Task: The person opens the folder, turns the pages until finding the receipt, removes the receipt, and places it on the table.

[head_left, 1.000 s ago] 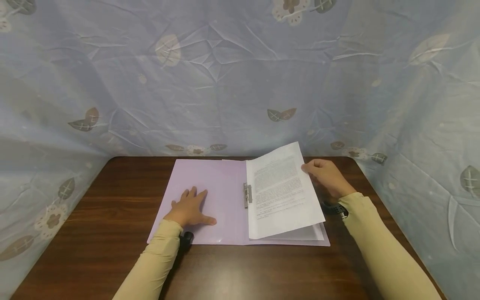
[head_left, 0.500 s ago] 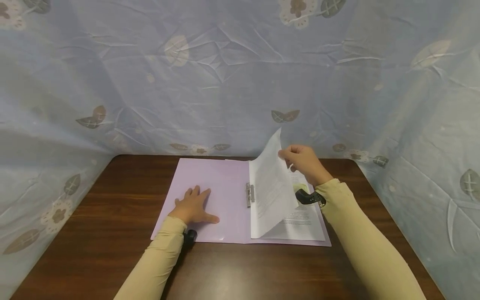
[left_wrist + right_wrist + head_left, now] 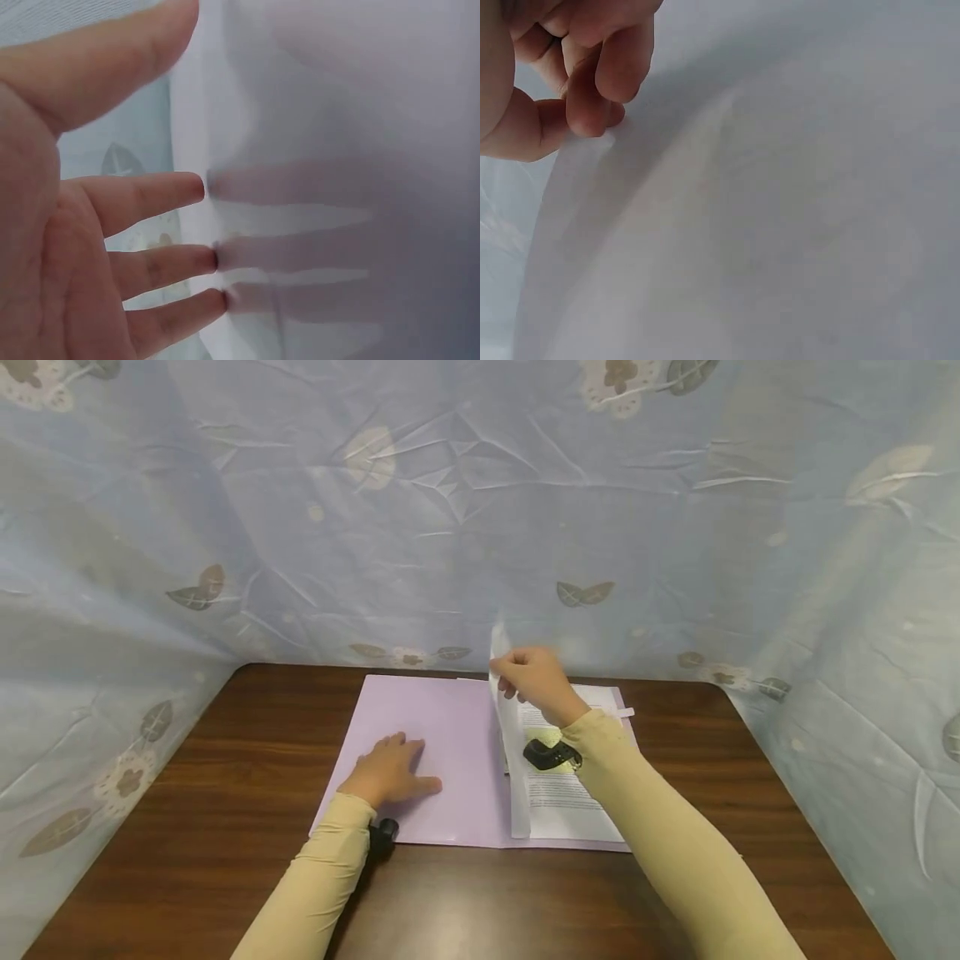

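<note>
A light purple folder (image 3: 450, 718) lies spread on the table, with printed pages (image 3: 558, 793) on its right side. My right hand (image 3: 536, 681) pinches the edge of a white sheet (image 3: 513, 777) between thumb and fingers, and that sheet stands nearly upright by the spine. The right wrist view shows the pinched paper (image 3: 705, 247) close up. The raised sheet mostly hides the metal clip. My left hand (image 3: 392, 771) rests on the folder's left cover with fingers spread; in the left wrist view its fingertips (image 3: 191, 187) touch the smooth cover (image 3: 337, 225).
The dark wooden table (image 3: 465, 902) extends around the folder. A floral fabric curtain (image 3: 420, 527) surrounds its back and sides. A yellowish patch (image 3: 561, 764) shows on the exposed page, and a small white tab (image 3: 625, 712) sticks out at the right edge.
My right hand has moved left, turning the sheet from lying over the right pages to nearly upright. The printed page beneath is now exposed. The left hand stays on the cover.
</note>
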Tool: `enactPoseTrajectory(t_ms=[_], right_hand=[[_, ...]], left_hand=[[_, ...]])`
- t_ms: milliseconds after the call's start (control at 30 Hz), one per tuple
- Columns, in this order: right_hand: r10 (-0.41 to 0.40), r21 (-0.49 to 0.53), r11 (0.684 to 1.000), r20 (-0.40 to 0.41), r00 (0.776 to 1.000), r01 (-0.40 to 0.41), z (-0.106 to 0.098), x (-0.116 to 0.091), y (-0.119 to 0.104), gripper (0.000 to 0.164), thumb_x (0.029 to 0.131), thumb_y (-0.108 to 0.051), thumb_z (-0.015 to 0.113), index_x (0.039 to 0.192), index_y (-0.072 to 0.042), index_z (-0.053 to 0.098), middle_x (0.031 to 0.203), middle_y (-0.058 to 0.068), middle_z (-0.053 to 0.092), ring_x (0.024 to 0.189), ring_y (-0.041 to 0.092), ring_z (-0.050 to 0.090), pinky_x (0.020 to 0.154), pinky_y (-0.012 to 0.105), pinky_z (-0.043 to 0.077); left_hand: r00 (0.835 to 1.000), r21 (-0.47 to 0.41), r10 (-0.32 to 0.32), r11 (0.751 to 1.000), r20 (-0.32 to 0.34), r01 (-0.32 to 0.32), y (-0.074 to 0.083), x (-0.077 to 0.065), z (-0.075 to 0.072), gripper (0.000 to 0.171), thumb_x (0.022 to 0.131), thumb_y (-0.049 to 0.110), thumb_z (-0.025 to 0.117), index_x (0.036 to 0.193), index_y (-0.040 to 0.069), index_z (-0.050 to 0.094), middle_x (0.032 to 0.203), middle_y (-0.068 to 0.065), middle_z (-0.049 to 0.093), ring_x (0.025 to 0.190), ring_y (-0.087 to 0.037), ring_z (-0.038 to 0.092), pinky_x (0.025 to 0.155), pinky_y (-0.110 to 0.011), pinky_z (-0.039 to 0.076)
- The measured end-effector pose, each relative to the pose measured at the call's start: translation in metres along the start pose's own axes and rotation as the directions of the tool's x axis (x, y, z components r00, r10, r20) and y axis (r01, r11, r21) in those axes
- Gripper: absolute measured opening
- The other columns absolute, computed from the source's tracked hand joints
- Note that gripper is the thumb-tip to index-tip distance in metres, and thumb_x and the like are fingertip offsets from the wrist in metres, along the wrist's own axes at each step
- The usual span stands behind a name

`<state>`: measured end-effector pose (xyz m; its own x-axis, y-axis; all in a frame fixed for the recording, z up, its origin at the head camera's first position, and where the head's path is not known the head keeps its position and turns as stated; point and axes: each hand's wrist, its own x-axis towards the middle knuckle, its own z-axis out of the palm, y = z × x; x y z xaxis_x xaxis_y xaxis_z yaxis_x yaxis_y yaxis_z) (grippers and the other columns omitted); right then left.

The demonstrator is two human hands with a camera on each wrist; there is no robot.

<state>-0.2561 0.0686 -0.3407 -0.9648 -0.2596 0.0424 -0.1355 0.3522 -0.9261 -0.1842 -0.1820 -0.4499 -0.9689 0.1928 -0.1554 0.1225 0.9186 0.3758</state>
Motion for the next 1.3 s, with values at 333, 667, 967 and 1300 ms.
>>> enactPoseTrajectory(t_ms=[333,667,967,1300], right_hand=[[0.004,-0.082,0.997,-0.003,1.0,-0.004,0.053,0.004,0.0,0.022,0.096,-0.021,0.07,0.079,-0.008,0.07,0.068,0.0,0.066,0.063,0.012,0.06,0.056,0.024,0.046],[-0.006,-0.239,0.971,0.019,1.0,0.01,0.088,0.005,0.009,0.022,0.096,-0.022,0.067,0.077,-0.01,0.071,0.065,-0.001,0.065,0.064,0.012,0.057,0.064,0.024,0.045],[0.015,-0.279,0.96,0.028,1.0,-0.007,0.103,0.002,0.013,0.02,0.096,-0.022,0.068,0.081,-0.01,0.074,0.067,-0.001,0.068,0.065,0.012,0.056,0.064,0.024,0.043],[-0.038,-0.29,0.956,0.032,0.999,0.046,0.099,-0.003,0.024,0.031,0.1,-0.035,0.067,0.079,-0.013,0.072,0.068,-0.002,0.067,0.065,0.012,0.058,0.063,0.026,0.046]], left_hand=[[0.992,-0.031,0.026,0.999,-0.123,-0.03,0.0,-0.006,-0.023,0.059,0.096,0.045,0.071,0.139,0.005,0.064,0.135,-0.02,0.067,0.128,-0.04,0.061,0.103,-0.058,0.049],[0.942,-0.382,0.006,0.913,-0.337,-0.142,0.006,-0.016,-0.05,0.045,0.1,0.053,0.061,0.108,0.012,0.079,0.098,-0.005,0.077,0.092,-0.021,0.069,0.081,-0.042,0.053],[0.976,-0.424,0.053,0.895,-0.211,-0.14,0.007,-0.021,-0.05,0.038,0.094,0.053,0.071,0.084,0.016,0.078,0.078,-0.002,0.073,0.077,-0.016,0.061,0.071,-0.033,0.047],[0.982,-0.396,0.032,0.912,-0.184,-0.104,0.003,-0.02,-0.051,0.023,0.096,0.029,0.066,0.081,0.013,0.075,0.073,0.002,0.067,0.071,-0.018,0.056,0.062,-0.033,0.044]])
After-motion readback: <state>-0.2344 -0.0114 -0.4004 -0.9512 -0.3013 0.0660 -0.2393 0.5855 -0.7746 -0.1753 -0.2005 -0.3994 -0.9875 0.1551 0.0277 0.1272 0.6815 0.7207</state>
